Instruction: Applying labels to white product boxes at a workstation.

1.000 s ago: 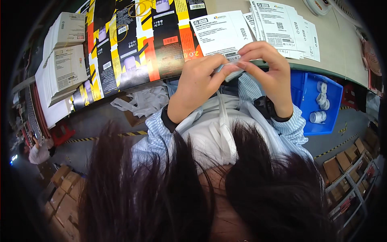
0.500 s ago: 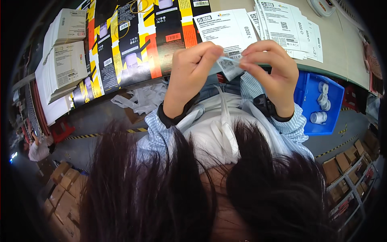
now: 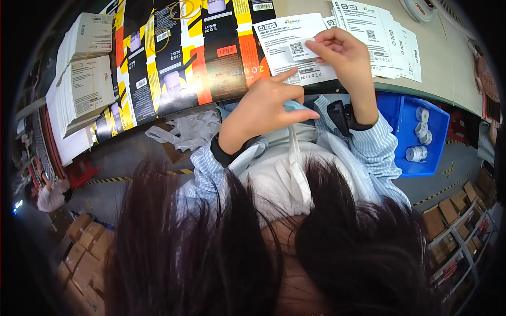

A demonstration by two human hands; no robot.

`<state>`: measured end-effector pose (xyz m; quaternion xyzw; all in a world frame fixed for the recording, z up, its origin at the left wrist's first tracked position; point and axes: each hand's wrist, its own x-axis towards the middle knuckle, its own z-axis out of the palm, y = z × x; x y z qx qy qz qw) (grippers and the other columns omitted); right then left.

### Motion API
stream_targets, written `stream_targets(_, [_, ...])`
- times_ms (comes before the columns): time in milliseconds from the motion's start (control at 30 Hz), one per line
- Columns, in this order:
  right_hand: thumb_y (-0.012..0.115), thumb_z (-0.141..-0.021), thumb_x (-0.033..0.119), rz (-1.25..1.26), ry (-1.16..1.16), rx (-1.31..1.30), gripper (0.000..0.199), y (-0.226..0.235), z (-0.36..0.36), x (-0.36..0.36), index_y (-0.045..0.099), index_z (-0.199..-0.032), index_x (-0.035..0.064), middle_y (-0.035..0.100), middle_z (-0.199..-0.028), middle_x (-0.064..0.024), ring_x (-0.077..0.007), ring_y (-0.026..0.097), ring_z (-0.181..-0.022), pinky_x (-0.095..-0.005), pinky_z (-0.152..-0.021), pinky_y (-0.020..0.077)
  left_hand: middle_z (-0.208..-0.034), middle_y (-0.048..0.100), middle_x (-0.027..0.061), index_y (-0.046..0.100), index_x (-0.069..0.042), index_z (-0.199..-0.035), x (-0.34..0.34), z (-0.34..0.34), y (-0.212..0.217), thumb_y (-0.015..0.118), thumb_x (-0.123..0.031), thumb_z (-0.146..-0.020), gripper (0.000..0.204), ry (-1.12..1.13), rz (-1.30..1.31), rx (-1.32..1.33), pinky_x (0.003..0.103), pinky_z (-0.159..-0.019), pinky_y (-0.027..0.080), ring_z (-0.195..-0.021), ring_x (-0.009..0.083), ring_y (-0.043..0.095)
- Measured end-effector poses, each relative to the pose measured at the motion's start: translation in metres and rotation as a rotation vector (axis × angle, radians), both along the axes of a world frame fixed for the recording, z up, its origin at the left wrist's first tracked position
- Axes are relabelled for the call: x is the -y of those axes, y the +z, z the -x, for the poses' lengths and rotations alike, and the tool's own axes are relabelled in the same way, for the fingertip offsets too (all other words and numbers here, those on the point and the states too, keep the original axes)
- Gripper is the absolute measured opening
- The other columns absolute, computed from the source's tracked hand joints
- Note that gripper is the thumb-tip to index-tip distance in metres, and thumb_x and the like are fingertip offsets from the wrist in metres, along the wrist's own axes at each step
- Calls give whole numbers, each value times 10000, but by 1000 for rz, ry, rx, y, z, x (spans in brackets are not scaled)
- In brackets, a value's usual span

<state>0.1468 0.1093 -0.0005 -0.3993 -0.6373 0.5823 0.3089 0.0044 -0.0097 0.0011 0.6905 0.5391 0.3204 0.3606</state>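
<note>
My right hand [image 3: 340, 51] pinches a small white label [image 3: 302, 50] with a square code between thumb and fingertips. The label is over a white printed card [image 3: 282, 38] near the table's front edge; whether it touches the card I cannot tell. Just below and to the left, my left hand [image 3: 266, 108] points its index finger at the card's lower part. Its thumb and curled fingers close on a pale blue strip [image 3: 293, 106], mostly hidden by the hand. More white printed cards [image 3: 369, 34] lie overlapping in a loose pile to the right.
Black, yellow and orange printed box sheets [image 3: 174, 58] cover the table's left, with rubber bands [image 3: 182, 9] on them. Stacks of white cards [image 3: 87, 87] stand at the far left. A blue bin [image 3: 421, 131] holding several label rolls [image 3: 416, 153] sits below the right edge.
My hands have moved apart. The right one has carried the label up onto the card's area, while the left has dropped lower with the pale blue strip and stretched out its index finger.
</note>
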Motion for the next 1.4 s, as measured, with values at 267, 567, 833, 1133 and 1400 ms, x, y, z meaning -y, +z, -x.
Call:
stream_targets(267, [694,-764,89,48,40,82,161,-13,-1,-5,605,-850,-14,620,-754,-42,-49,573,-633,-160,-542,468,-623,586,122,591,-27,-647,3,-3,-8,752,-264,-679,287,22,-42,5,360,-701,477,-1135,345,507])
stream_targets(567, [702,-759,104,23,33,132,165,-14,1,-4,612,-832,-14,617,-736,-39,-43,565,-620,-156,-532,458,-596,570,117,588,-42,-639,2,-4,-10,748,-272,-683,284,27,-60,-24,359,-699,476,-1118,347,519])
stream_targets(833, [696,-761,98,-30,8,182,146,-14,3,-1,612,-813,-9,613,-720,-30,-41,550,-606,-159,-531,448,-578,559,128,589,-45,-634,3,-5,-9,749,-283,-680,290,44,-63,-18,355,-656,469,-1113,345,524])
stream_targets(1133, [759,-691,159,-534,-138,322,262,-22,11,19,581,-809,7,570,-699,-25,-73,491,-580,-210,-531,429,-540,527,127,579,-43,-621,2,-5,-8,746,-290,-688,306,49,-50,-13,354,-634,467,-1107,360,524])
stream_targets(1400, [830,-565,318,-887,-317,421,657,-30,14,21,419,-988,28,474,-856,-67,-214,522,-636,-318,-548,451,-561,534,136,569,-42,-618,2,-4,-6,748,-292,-685,314,37,-41,-4,372,-667,468,-1098,375,524])
